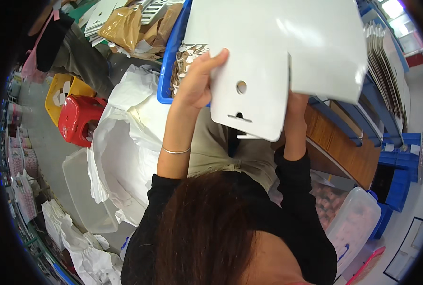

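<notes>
A large white flat cardboard sheet (278, 52) with a round hole and a slot in its lower flap is held up in front of me. My left hand (197, 78) grips its left edge, thumb on the front face. My right hand (297, 102) is mostly hidden behind the sheet's lower right part, and only the wrist and forearm show below it. Both arms wear black sleeves, and a thin silver bracelet circles the left wrist. My dark hair fills the lower middle of the view.
A blue crate (169, 61) of small pale pieces sits behind the left hand. White plastic bags (126, 142), a red stool (78, 118) and a yellow stool (62, 92) lie left. A wooden bench (349, 147), stacked flat cards (387, 76) and a clear lidded bin (353, 223) stand right.
</notes>
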Motion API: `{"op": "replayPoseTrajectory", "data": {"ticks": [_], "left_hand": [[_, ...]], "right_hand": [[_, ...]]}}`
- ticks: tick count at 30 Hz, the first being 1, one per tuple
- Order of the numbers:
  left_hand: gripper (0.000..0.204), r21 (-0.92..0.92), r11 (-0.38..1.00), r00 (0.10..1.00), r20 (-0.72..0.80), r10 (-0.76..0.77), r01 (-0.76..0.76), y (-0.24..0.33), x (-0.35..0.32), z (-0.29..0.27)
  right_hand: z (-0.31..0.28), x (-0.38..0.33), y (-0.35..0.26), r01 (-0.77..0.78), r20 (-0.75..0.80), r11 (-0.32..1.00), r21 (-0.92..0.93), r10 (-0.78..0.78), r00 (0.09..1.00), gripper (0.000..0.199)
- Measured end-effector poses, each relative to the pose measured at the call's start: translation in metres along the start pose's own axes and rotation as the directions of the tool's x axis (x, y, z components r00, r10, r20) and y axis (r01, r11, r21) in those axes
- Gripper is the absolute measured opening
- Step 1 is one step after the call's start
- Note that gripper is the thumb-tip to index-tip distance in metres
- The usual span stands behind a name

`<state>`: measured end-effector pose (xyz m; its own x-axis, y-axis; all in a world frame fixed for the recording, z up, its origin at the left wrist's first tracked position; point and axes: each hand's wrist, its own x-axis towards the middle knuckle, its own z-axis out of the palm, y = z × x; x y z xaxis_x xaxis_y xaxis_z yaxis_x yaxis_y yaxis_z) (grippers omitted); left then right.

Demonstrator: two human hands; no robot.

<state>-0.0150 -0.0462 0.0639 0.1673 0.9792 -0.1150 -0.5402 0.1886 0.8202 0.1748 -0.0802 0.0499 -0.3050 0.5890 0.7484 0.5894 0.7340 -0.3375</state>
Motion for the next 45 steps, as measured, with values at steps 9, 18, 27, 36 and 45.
{"op": "replayPoseTrajectory", "data": {"ticks": [9,18,27,36,45], "left_hand": [[0.033,-0.038,0.995,0.991,0.106,-0.087,0.091,-0.003,0.003,-0.007],[0.033,0.121,0.965,0.924,-0.283,0.259,-0.233,-0.001,0.043,-0.022],[0.034,0.029,0.925,0.853,-0.376,0.361,-0.379,-0.021,0.046,-0.024],[0.037,0.125,0.907,0.792,-0.45,0.413,-0.402,0.017,0.039,-0.035],[0.041,0.269,0.874,0.9,0.285,0.329,-0.405,0.087,0.055,0.113]], "right_hand": [[0.005,0.0,0.009,-0.079,-0.069,0.997,0.006,0.079,0.995,0.026],[0.004,0.007,0.012,-0.285,0.192,0.909,-0.305,0.352,0.916,0.019],[0.023,0.005,0.007,-0.495,0.102,0.868,0.033,0.489,0.866,0.017],[0.02,-0.013,0.01,-0.36,0.161,0.882,-0.304,0.42,0.893,0.01],[0.034,-0.033,0.001,-0.28,0.156,0.91,-0.304,0.338,0.928,0.007]]}}
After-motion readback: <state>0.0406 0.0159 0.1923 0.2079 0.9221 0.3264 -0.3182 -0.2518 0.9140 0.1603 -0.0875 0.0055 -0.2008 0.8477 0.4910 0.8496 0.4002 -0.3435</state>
